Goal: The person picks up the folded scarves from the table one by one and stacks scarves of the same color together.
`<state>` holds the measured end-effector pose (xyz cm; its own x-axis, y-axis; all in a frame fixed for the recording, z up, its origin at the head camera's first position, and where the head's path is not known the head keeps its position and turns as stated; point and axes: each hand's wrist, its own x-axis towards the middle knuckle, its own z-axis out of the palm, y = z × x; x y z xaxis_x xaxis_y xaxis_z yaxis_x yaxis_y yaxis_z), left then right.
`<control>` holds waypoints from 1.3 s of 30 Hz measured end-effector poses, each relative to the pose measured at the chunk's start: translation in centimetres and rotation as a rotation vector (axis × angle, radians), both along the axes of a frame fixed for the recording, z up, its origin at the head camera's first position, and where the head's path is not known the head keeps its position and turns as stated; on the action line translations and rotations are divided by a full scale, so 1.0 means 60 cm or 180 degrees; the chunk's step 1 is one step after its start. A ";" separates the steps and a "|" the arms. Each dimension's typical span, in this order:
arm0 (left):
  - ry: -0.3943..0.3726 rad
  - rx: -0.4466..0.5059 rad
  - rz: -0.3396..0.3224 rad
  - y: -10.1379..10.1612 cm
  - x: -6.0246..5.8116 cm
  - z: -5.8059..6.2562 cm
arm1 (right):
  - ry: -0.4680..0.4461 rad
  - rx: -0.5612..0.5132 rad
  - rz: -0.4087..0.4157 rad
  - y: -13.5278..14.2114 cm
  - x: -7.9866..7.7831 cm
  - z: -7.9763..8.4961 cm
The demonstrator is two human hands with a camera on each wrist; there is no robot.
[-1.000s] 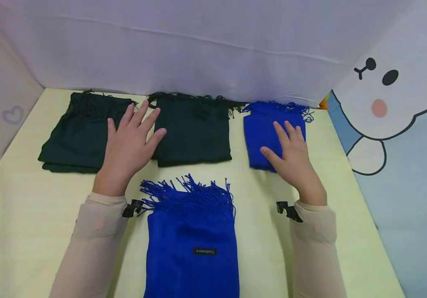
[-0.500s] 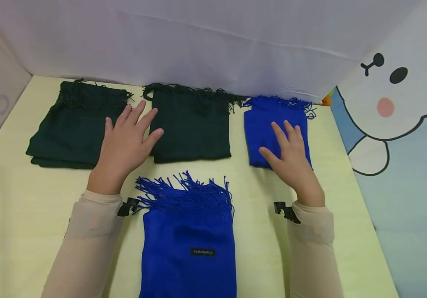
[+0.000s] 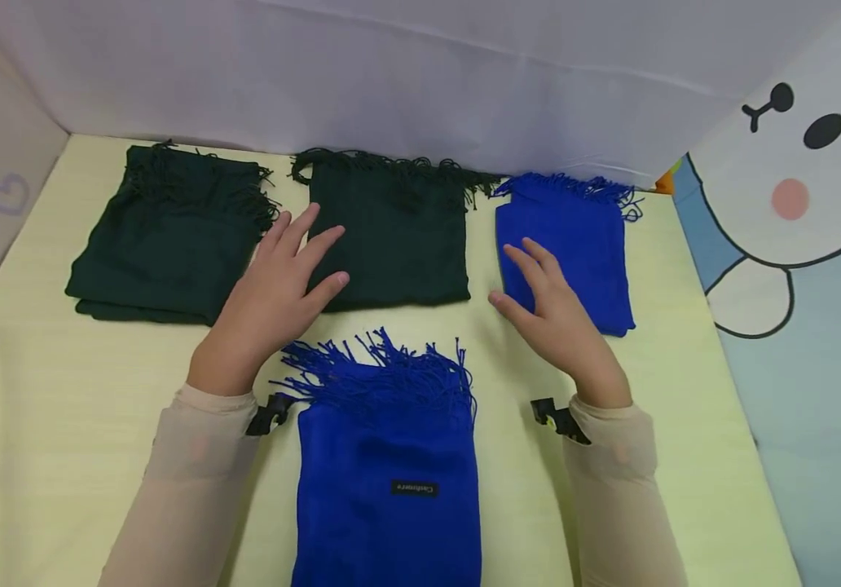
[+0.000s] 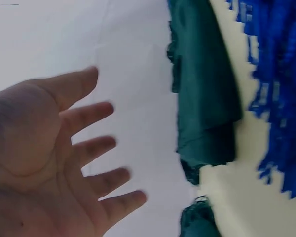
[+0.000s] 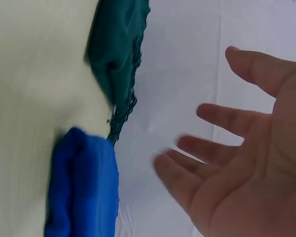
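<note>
My left hand [image 3: 274,285] hovers with spread fingers between two folded dark green scarves, the left one [image 3: 164,244] and the middle one [image 3: 391,236], overlapping both in the head view. Over the left edge of a small folded blue scarf [image 3: 582,269] hangs my right hand [image 3: 556,314], fingers apart and holding nothing. Both palms show bare in the wrist views. A larger blue scarf [image 3: 391,448], with a fringe at its far end and a black "Cashmere" label, lies between my forearms, its near end cut off by the frame.
The scarves lie on a pale yellow table [image 3: 61,424]. A white cloth wall [image 3: 362,73] stands right behind the back row, and a side panel with a cartoon animal [image 3: 794,196] borders the right edge. Small black wrist cameras sit at both cuffs.
My right hand has shifted left off the middle of the small blue scarf. The left hand has moved slightly right toward the middle green scarf. The head view has shifted a little.
</note>
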<state>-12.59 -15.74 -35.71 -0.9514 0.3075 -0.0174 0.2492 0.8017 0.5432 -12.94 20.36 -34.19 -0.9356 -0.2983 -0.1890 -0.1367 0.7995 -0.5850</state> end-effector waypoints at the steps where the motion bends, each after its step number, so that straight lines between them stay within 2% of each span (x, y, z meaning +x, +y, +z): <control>1: -0.0028 -0.0002 -0.0037 0.001 0.003 0.004 | -0.0084 -0.0066 0.0068 -0.005 0.000 0.002; 4: -0.0182 -0.0003 -0.0197 0.005 0.011 0.013 | -0.0388 -0.0156 0.0339 -0.020 0.001 0.005; 7: -0.0361 -0.0012 -0.0456 0.011 0.022 0.009 | -0.0635 -0.0148 0.0661 -0.036 0.003 0.004; 10: -0.0615 -0.0046 -0.0753 0.017 0.037 -0.004 | -0.0701 -0.0114 0.0947 -0.049 0.007 -0.001; 13: -0.0864 -0.0179 -0.0929 0.022 0.052 -0.016 | -0.0697 -0.0099 0.1133 -0.058 0.010 -0.004; 19: -0.1066 -0.0559 -0.1038 0.035 0.072 -0.021 | -0.0836 0.0107 0.1388 -0.074 0.016 -0.008; 25: -0.1359 -0.0513 -0.1051 0.043 0.082 -0.028 | -0.1009 0.0326 0.1592 -0.082 0.023 -0.019; 30: -0.1392 -0.0688 -0.1168 0.049 0.091 -0.038 | -0.1203 0.0432 0.1543 -0.084 0.034 -0.035; 33: -0.1285 -0.0672 -0.1210 0.061 0.108 -0.042 | -0.1208 0.0555 0.1601 -0.081 0.045 -0.037; 35: -0.1181 -0.0557 -0.1228 0.064 0.119 -0.045 | -0.1187 0.0570 0.1715 -0.081 0.049 -0.037; 39: -0.1179 0.0002 -0.1322 0.061 0.132 -0.052 | -0.1103 0.0439 0.1969 -0.085 0.046 -0.034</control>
<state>-4.67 -12.11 -38.85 -0.6805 0.6556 -0.3272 0.3367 0.6764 0.6551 -10.16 15.27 -36.26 -0.4826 -0.7059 -0.5184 -0.4131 0.7054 -0.5760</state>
